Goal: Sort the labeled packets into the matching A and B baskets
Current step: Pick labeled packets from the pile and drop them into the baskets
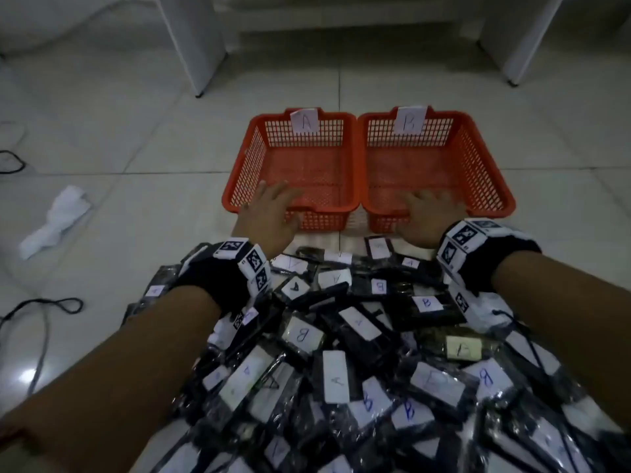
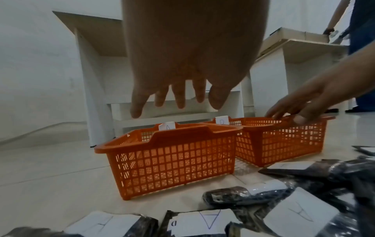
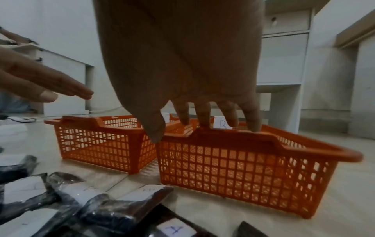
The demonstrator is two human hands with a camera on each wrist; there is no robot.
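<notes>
Two orange mesh baskets stand side by side on the tiled floor, basket A [image 1: 239, 158] on the left and basket B [image 1: 485, 158] on the right, each with a paper letter tag on its far wall. Nothing lies inside either. A big pile of black packets [image 1: 341, 336] with white A and B labels lies in front of them. My left hand [image 1: 273, 206] hovers over basket A's [image 2: 172, 168] near edge, fingers [image 2: 180, 96] spread and holding nothing. My right hand [image 1: 430, 213] has straight fingertips [image 3: 205, 118] resting on the near rim of basket B [image 3: 243, 168].
A crumpled white cloth [image 1: 58, 216] and black cables [image 1: 51, 305] lie on the floor at the left. White furniture legs [image 1: 201, 63] stand behind the baskets. Another person [image 2: 361, 48] stands at the far right by a desk.
</notes>
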